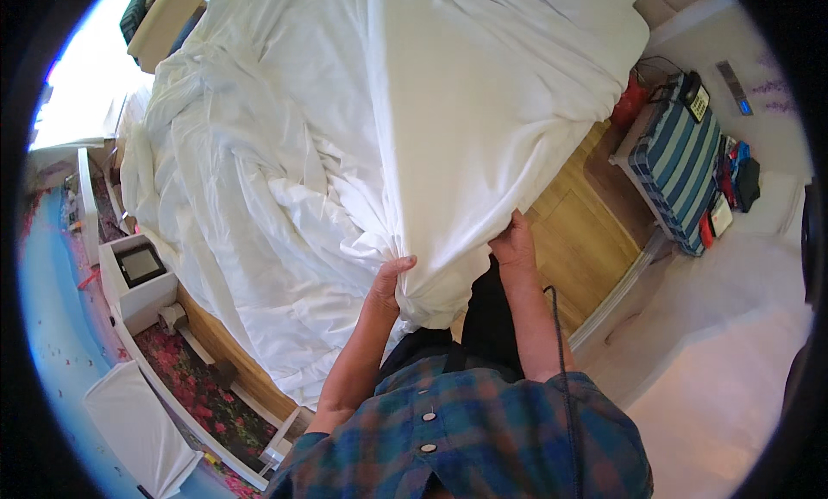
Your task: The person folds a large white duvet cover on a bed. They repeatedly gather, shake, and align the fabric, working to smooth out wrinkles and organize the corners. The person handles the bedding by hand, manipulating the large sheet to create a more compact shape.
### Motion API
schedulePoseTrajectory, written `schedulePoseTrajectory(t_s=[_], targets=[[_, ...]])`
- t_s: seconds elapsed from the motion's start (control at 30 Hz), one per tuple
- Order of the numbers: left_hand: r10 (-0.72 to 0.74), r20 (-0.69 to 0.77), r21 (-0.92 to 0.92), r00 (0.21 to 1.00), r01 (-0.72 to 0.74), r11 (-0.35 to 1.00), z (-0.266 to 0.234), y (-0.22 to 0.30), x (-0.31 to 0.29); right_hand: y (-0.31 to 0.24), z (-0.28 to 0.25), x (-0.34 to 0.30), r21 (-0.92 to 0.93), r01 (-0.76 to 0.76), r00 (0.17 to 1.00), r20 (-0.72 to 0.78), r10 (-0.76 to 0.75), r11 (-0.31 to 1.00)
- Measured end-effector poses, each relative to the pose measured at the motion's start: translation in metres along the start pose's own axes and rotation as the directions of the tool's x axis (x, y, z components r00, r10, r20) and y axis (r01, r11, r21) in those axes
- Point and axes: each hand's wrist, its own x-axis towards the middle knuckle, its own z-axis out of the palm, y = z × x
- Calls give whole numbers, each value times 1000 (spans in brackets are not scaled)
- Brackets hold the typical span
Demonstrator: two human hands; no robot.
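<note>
A large white bedding cover (466,128), smooth in its middle and bunched toward me, stretches from the far side to my waist. My left hand (393,276) is closed on its gathered near end, the thumb lying over the cloth. At the cover's right edge, my right hand (515,238) grips the fabric, with some of its fingers hidden by the cloth. Between the two hands the material sags in folds. More crumpled white bedding (241,206) spreads over the left side and hangs down near the floor.
At the right stands a small table with a blue striped cloth (677,171) and several small items. Wooden floor (578,240) shows beside it. On the left are a white cabinet (142,296) with a dark-screened device and a floral panel (194,382). A cable (559,326) hangs by my right arm.
</note>
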Motion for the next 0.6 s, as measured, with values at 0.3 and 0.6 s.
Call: schedulePoseTrajectory(t_s=[0.3,0.6], targets=[[24,-227,193,974,21,981,30,-4,86,-21,-71,-85,-265,34,988,-133,-72,964],[21,-160,14,987,-19,1000,50,-13,108,-16,-96,-56,-777,-5,914,-259,-312,629]])
